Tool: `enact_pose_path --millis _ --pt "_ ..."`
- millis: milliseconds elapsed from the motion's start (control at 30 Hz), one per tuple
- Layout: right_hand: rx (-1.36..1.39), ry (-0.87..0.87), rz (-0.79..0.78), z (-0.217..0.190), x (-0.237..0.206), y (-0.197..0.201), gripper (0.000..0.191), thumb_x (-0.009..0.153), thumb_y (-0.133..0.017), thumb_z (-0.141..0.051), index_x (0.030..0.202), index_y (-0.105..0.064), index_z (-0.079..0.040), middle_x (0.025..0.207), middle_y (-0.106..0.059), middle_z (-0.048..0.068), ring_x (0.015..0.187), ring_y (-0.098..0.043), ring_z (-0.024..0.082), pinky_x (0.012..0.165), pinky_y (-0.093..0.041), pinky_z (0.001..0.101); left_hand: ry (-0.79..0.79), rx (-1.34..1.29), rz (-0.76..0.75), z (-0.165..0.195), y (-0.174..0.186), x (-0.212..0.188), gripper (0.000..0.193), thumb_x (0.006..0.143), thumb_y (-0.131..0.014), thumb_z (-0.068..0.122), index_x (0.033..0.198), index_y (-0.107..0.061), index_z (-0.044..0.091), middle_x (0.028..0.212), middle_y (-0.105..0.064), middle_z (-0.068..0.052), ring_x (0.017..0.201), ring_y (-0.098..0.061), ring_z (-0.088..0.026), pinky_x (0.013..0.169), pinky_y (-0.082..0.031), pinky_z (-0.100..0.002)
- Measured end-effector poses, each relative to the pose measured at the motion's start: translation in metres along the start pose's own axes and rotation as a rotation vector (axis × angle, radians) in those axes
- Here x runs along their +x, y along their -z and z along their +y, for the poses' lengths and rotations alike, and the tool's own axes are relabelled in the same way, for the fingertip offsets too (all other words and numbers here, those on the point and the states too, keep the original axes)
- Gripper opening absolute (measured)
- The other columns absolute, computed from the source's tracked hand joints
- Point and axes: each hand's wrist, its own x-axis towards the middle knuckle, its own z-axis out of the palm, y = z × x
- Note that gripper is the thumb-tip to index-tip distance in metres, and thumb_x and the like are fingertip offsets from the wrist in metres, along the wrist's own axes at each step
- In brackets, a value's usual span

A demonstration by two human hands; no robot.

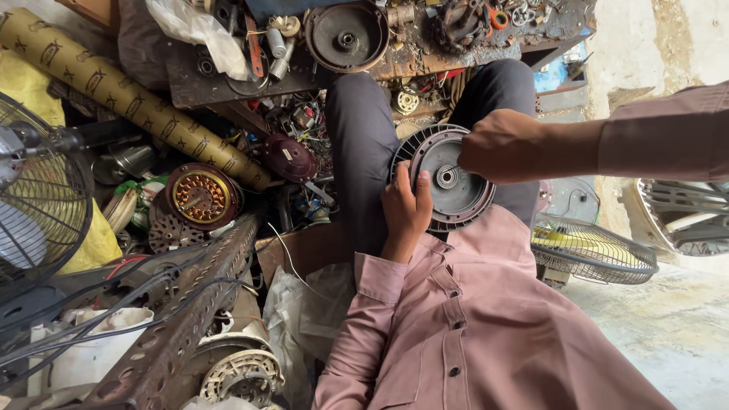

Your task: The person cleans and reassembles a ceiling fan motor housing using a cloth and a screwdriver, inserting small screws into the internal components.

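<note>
Two hands, left (405,205) and right (497,146), on one round motor cover (448,178)

A single view is given, taken from a camera worn on the person's head and aimed steeply down over the chest and lap, so that the pink shirt (486,334) fills the lower frame. The left hand (406,209) and right hand (505,144) are seen at close range near the centre, on a round fan motor housing (448,182). Beyond and to the left of the hands a cluttered bench (228,83) is taken in; no second view is provided.
</note>
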Motion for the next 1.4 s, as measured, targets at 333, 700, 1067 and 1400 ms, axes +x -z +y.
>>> enact_pose_path --millis 333,700,1067,1400 --pt "0.203 0.009 -0.011 0.000 0.014 -0.022 0.028 0.085 -0.059 -0.007 0.108 -0.074 -0.015 0.085 -0.074 0.012 0.078 -0.073 0.032 0.063 -0.059 0.0445 -0.042 -0.020 0.025 -0.002 -0.002 -0.001 0.026 0.105 -0.051 0.024 0.113 -0.061 0.001 0.087 -0.070 -0.022 0.081 -0.070 -0.044 0.068 -0.052 -0.050" --pt "0.219 -0.006 -0.056 -0.005 0.034 -0.032 0.015 0.086 -0.062 -0.010 0.092 -0.074 -0.005 0.091 -0.074 0.013 0.084 -0.074 0.033 0.070 -0.060 0.0424 -0.011 0.054 0.029 -0.016 -0.007 -0.002 0.029 0.104 -0.051 0.022 0.118 -0.062 0.000 0.089 -0.071 -0.024 0.083 -0.070 -0.045 0.071 -0.053 -0.052" --pt "0.178 -0.026 0.142 -0.006 0.033 -0.028 0.006 0.079 -0.067 -0.013 0.079 -0.071 -0.008 0.073 -0.070 0.014 0.067 -0.073 0.034 0.056 -0.059 0.0445 -0.021 0.129 0.002 -0.018 -0.008 -0.002 0.029 0.104 -0.051 0.021 0.120 -0.061 -0.002 0.083 -0.070 -0.025 0.077 -0.069 -0.046 0.067 -0.052 -0.054" --pt "0.372 -0.163 0.272 -0.025 -0.013 -0.059 0.017 0.088 -0.059 -0.010 0.102 -0.069 -0.008 0.068 -0.065 0.014 0.063 -0.069 0.035 0.053 -0.055 0.0474 -0.005 0.130 0.012 -0.008 -0.006 0.002 0.025 0.103 -0.052 0.018 0.115 -0.061 -0.002 0.074 -0.065 -0.024 0.070 -0.067 -0.045 0.061 -0.049 -0.052"
